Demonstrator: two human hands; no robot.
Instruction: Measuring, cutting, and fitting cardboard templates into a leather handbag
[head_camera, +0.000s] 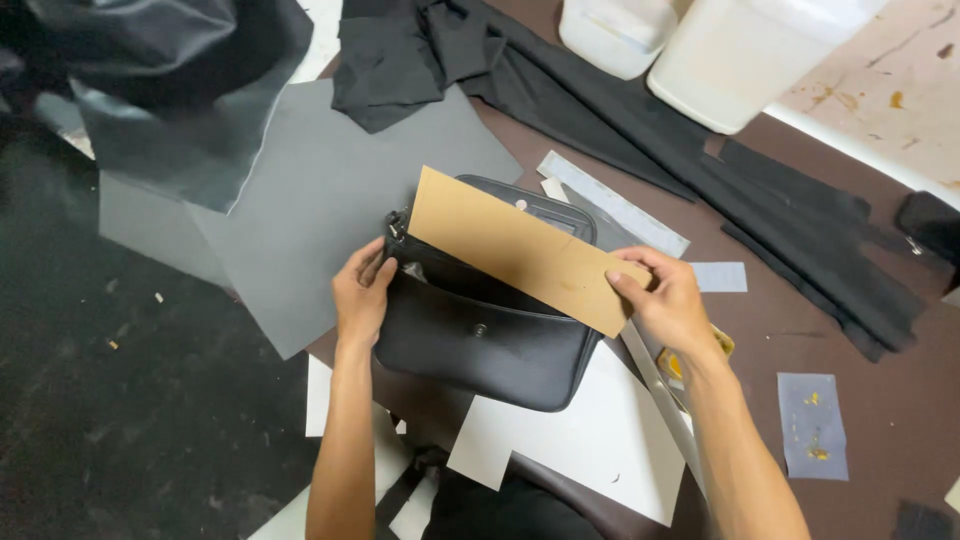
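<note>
A small black leather bag (480, 340) lies on the table in the middle of the head view, its flap open. My left hand (360, 295) grips the bag's left edge by the opening. My right hand (660, 300) pinches the right end of a long tan cardboard strip (515, 248). The strip lies slanted across the bag's open mouth, its lower edge at the opening. A snap button shows on the bag's front.
A large grey sheet (320, 190) lies left of the bag, black fabric (600, 110) behind it. White paper pieces (590, 430) sit under the bag. Two white plastic containers (740, 50) stand at the back right, a ruler (620, 205) beside the bag. Small grey scraps (812, 425) lie right.
</note>
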